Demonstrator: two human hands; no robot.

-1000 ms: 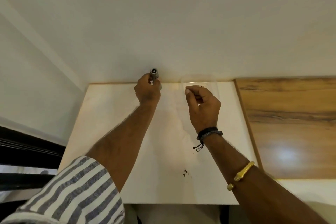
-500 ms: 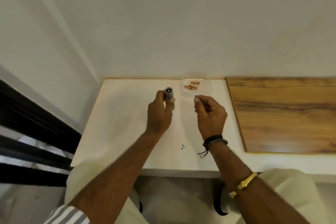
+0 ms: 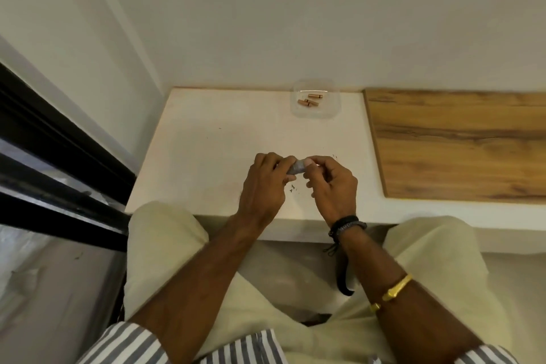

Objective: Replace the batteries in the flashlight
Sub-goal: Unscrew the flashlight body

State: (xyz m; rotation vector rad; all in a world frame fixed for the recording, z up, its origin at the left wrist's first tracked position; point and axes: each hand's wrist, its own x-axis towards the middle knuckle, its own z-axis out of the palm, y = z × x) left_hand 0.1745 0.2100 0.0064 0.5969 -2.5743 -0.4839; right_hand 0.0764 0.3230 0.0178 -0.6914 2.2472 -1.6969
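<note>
Flashlight point(image 3: 296, 168) – small, grey, mostly hidden; only a short stretch of barrel shows between the two hands, held above the near part of the white table point(image 3: 206, 139). No label readable on it. Left hand point(image 3: 263, 186) wraps one end, right hand point(image 3: 332, 183) pinches the other – hands together, both clamped on it. Beyond the flashlight, by the wall: one clear tray point(image 3: 315, 99) holding three copper-coloured batteries point(image 3: 308, 102); their markings are too small to read.

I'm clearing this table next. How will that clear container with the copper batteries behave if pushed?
The clear container looks thin, so probably light and likely to slide. The copper batteries are cylinders lying loose on their sides, so they would likely roll and shift inside.
</note>
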